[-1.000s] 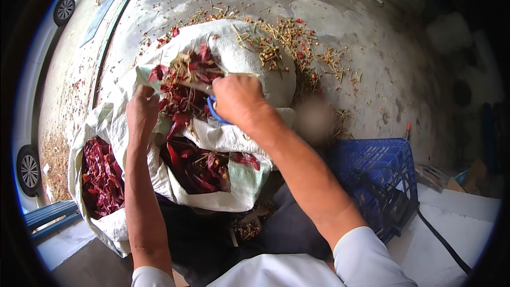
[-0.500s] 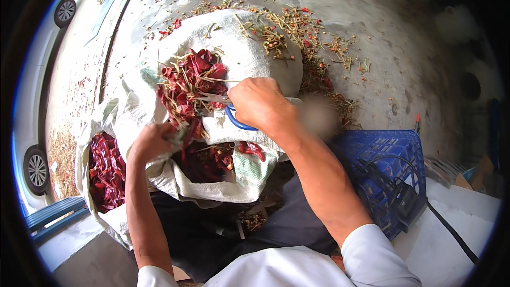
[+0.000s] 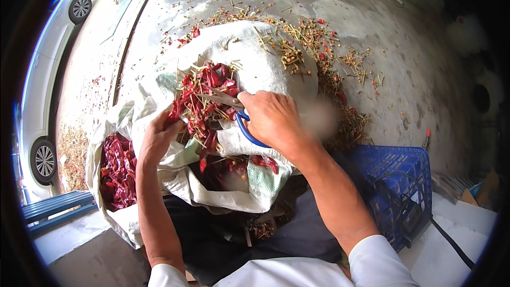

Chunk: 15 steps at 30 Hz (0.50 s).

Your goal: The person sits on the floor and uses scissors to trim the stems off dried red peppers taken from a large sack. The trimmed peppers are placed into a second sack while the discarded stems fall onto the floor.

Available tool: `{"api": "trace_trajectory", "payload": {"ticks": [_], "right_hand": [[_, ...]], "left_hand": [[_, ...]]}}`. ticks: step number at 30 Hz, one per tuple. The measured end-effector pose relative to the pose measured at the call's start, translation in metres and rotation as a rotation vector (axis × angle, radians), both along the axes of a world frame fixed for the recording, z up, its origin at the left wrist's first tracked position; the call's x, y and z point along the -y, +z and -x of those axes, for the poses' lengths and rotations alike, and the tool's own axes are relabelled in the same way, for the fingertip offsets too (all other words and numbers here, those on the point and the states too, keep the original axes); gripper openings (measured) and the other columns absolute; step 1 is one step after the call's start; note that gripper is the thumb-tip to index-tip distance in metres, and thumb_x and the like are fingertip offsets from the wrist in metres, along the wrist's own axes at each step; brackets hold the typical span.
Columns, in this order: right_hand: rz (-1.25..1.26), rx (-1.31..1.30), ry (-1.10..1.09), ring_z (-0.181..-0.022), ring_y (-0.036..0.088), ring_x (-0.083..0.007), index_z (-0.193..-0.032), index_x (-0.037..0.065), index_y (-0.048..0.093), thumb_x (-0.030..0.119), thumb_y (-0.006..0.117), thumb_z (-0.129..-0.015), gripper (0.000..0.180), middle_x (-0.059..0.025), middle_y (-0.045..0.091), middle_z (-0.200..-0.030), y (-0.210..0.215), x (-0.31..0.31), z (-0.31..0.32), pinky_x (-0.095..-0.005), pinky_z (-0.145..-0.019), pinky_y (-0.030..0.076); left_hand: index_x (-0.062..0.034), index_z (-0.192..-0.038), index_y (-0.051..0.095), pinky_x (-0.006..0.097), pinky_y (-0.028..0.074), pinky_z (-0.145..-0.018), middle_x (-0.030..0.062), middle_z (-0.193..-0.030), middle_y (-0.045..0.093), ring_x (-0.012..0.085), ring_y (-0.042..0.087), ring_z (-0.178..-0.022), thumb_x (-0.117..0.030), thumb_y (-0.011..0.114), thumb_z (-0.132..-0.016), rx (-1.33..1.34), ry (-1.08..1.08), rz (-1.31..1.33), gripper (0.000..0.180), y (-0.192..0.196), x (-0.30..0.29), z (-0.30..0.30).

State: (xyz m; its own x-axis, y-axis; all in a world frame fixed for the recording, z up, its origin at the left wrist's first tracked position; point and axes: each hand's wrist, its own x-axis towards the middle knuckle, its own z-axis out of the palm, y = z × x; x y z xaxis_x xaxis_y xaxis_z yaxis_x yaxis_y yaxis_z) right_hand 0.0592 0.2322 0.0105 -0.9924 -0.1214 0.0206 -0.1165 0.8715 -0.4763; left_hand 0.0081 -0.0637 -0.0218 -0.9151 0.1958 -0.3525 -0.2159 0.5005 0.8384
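Observation:
Scissors with blue handles (image 3: 249, 134) are gripped in my right hand (image 3: 272, 119), and their metal blades reach left over a heap of dried red chilies (image 3: 210, 82) with pale stems. The blades look parted. My left hand (image 3: 161, 134) is at the heap's near left edge, its fingers closed on a dried red chili (image 3: 176, 110); the fingertips are partly hidden among the pods. This heap lies on a full white woven sack (image 3: 255, 53). Below the hands, an open white sack mouth (image 3: 218, 201) holds more chilies, with a loose red chili (image 3: 266, 163) on its edge.
Another open sack of red chilies (image 3: 118, 172) stands at my left. Cut stems (image 3: 353, 66) litter the concrete floor beyond the sack. A blue plastic crate (image 3: 406, 162) with a black cable (image 3: 454, 244) stands at right. A white car (image 3: 45, 93) is at far left.
My left hand has moved up from the sack mouth to the heap's edge. The scissors stay over the heap. The whole view has shifted slightly.

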Motion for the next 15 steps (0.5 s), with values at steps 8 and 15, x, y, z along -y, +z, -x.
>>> {"api": "trace_trajectory", "payload": {"ticks": [8,15], "right_hand": [[0.238,0.118,0.046,-0.082,0.068,-0.0413,-0.093,0.004,0.060,0.027,0.070,-0.085,0.026,-0.0212,0.068,-0.083,0.002,0.018,0.000,-0.0511,-0.075,0.053],[0.183,0.084,0.025,-0.084,0.066,-0.0408,-0.093,0.003,0.058,0.035,0.078,-0.082,0.038,-0.0191,0.066,-0.084,-0.008,0.032,-0.001,-0.0493,-0.072,0.051]], "left_hand": [[-0.0014,-0.120,0.062,0.030,0.053,-0.087,0.0066,-0.105,0.069,0.0143,0.066,-0.094,-0.011,0.064,-0.095,0.048,0.018,-0.166,0.027,0.000,-0.024,0.002],[-0.0020,-0.126,0.058,0.029,0.051,-0.090,0.0056,-0.108,0.066,0.0138,0.063,-0.098,-0.019,0.064,-0.098,0.192,-0.006,-0.395,0.033,0.018,-0.046,0.001]]}}
